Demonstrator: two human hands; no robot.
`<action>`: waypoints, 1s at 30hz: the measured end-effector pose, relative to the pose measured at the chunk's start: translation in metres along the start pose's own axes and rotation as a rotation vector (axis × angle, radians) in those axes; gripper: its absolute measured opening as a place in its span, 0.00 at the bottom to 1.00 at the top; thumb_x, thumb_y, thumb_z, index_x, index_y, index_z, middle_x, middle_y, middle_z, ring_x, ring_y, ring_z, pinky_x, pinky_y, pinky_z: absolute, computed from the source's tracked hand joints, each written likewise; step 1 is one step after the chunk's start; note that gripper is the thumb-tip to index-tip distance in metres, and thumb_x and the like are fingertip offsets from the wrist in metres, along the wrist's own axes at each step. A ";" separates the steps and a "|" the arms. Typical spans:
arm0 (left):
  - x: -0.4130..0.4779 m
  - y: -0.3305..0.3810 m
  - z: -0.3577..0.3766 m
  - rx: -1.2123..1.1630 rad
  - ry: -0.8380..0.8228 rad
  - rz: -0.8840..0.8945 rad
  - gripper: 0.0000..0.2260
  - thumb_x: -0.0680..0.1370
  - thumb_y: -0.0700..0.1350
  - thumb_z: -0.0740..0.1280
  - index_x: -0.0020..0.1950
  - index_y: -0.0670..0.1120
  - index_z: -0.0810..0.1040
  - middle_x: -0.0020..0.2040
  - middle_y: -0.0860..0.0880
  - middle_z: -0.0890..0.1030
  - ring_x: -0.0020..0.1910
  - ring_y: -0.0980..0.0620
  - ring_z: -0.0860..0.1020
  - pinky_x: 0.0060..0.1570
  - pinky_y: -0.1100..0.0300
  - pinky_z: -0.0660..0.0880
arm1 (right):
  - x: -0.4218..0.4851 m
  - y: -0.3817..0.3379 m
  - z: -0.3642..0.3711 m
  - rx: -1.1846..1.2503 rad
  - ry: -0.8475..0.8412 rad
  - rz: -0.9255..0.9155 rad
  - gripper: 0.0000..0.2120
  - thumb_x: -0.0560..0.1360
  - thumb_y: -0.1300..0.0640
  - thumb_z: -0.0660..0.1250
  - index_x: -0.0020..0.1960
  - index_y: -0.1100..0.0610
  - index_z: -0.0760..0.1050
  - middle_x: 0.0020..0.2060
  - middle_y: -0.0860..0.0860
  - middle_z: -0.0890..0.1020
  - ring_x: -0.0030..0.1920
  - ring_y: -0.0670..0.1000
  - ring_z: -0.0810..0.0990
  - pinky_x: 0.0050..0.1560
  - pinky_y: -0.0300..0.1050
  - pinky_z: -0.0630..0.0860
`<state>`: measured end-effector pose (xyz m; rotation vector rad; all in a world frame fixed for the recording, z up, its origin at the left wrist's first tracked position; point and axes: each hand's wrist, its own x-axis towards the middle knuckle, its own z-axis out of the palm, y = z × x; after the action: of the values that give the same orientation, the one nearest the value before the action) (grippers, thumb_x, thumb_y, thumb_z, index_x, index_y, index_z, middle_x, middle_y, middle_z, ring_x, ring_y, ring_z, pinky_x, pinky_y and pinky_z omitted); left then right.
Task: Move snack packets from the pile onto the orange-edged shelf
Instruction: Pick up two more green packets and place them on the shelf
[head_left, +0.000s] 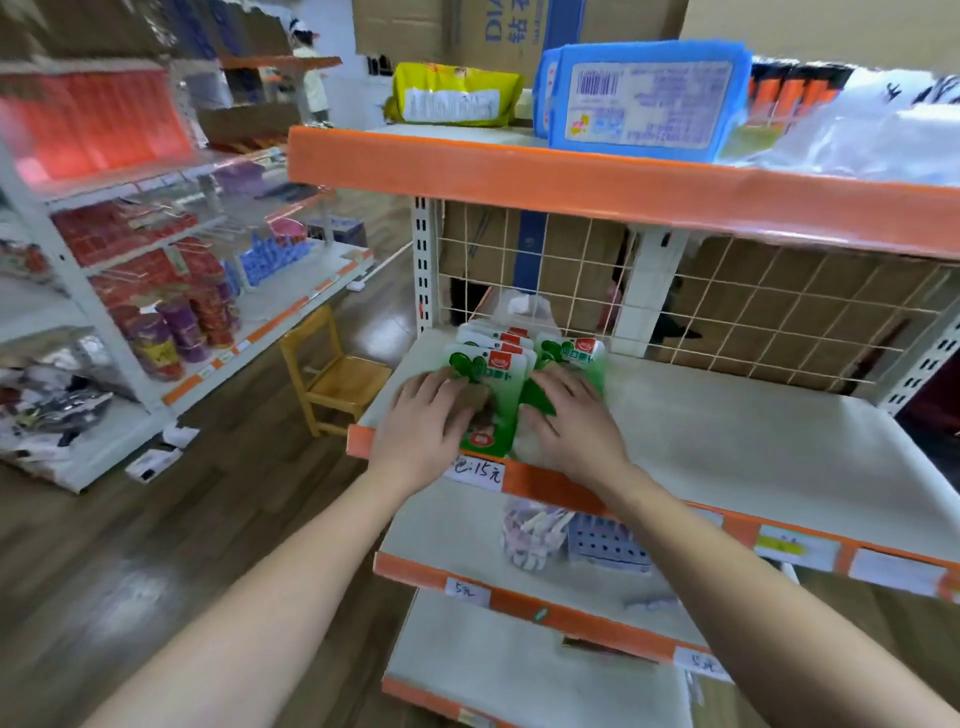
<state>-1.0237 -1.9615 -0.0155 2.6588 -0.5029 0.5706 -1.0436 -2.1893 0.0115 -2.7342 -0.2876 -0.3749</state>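
Observation:
Several green-and-white snack packets lie in an overlapping row at the left end of the orange-edged shelf, near the wire mesh back. My left hand rests on the front packet's left side with fingers spread and fairly straight. My right hand presses flat on a second packet just to the right. Both hands lie on top of the packets; neither curls round one. A clear plastic bag sits behind the packets.
A handwritten price tag hangs on the shelf's orange edge. The shelf above carries a yellow bag and a blue pack. Lower shelves hold a bag of small items. A small wooden chair stands left, beside another stocked rack.

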 end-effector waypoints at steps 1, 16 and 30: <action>-0.008 -0.004 -0.005 0.041 0.006 -0.025 0.19 0.82 0.55 0.61 0.72 0.49 0.73 0.73 0.48 0.72 0.71 0.43 0.69 0.71 0.46 0.65 | 0.000 -0.008 0.001 0.000 -0.011 -0.032 0.26 0.83 0.42 0.56 0.78 0.52 0.63 0.77 0.52 0.64 0.78 0.55 0.59 0.78 0.55 0.58; -0.110 -0.121 -0.111 0.211 0.042 -0.389 0.25 0.83 0.61 0.53 0.78 0.54 0.64 0.80 0.52 0.61 0.79 0.49 0.58 0.78 0.47 0.53 | 0.052 -0.195 0.079 -0.001 -0.151 -0.482 0.29 0.82 0.38 0.54 0.78 0.51 0.62 0.77 0.53 0.65 0.78 0.57 0.58 0.78 0.55 0.56; -0.186 -0.341 -0.197 0.284 0.003 -0.637 0.27 0.82 0.64 0.50 0.78 0.54 0.63 0.78 0.53 0.64 0.77 0.50 0.61 0.76 0.48 0.59 | 0.123 -0.431 0.214 0.034 -0.272 -0.640 0.28 0.82 0.37 0.54 0.78 0.47 0.61 0.77 0.50 0.66 0.78 0.53 0.60 0.78 0.53 0.53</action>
<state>-1.1037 -1.5336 -0.0278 2.8518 0.4574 0.4656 -0.9863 -1.6959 -0.0033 -2.5928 -1.2370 -0.1488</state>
